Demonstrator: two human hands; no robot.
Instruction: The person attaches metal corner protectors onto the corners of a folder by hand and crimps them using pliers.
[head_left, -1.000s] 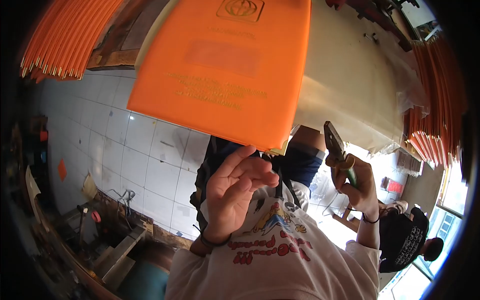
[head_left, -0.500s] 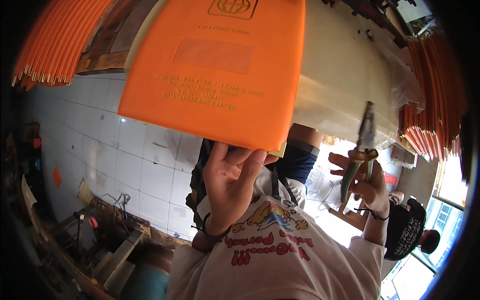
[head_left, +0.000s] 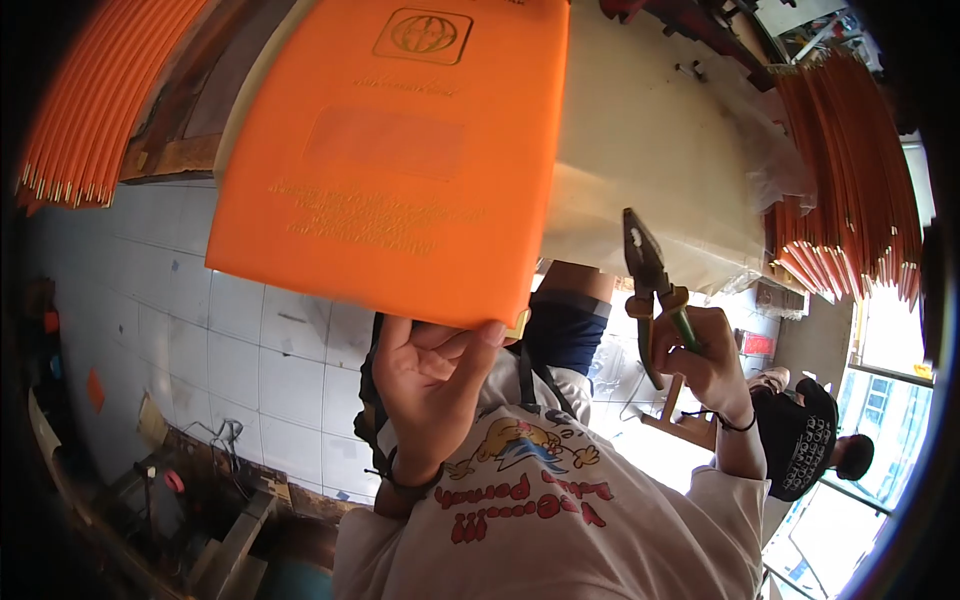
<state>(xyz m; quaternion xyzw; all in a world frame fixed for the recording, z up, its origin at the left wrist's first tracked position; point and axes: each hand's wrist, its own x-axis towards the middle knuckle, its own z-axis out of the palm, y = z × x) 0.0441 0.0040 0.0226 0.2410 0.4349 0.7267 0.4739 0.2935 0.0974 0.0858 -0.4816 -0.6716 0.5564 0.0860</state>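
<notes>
An orange folder (head_left: 390, 170) with gold print and a clear window lies over the table, its near edge jutting out toward me. My left hand (head_left: 430, 375) pinches that edge by the near right corner, thumb against it and fingers beneath. A gold metal corner piece (head_left: 518, 325) shows beside the thumb. In my right hand (head_left: 705, 360) is a pair of pliers (head_left: 650, 270) with green and yellow handles. Their dark jaws point up, apart from the folder and to its right.
Stacks of orange folders with gold corners stand at the left (head_left: 100, 110) and right (head_left: 850, 170). The table (head_left: 640, 130) has a pale cover, with clear plastic (head_left: 770, 150) at its right. A person in black (head_left: 800, 440) is at the lower right.
The pliers have swung left, nearer the folder, and my right fingers have closed more around the handles. The folder and my left hand appear slightly lower and further left as the view shifted.
</notes>
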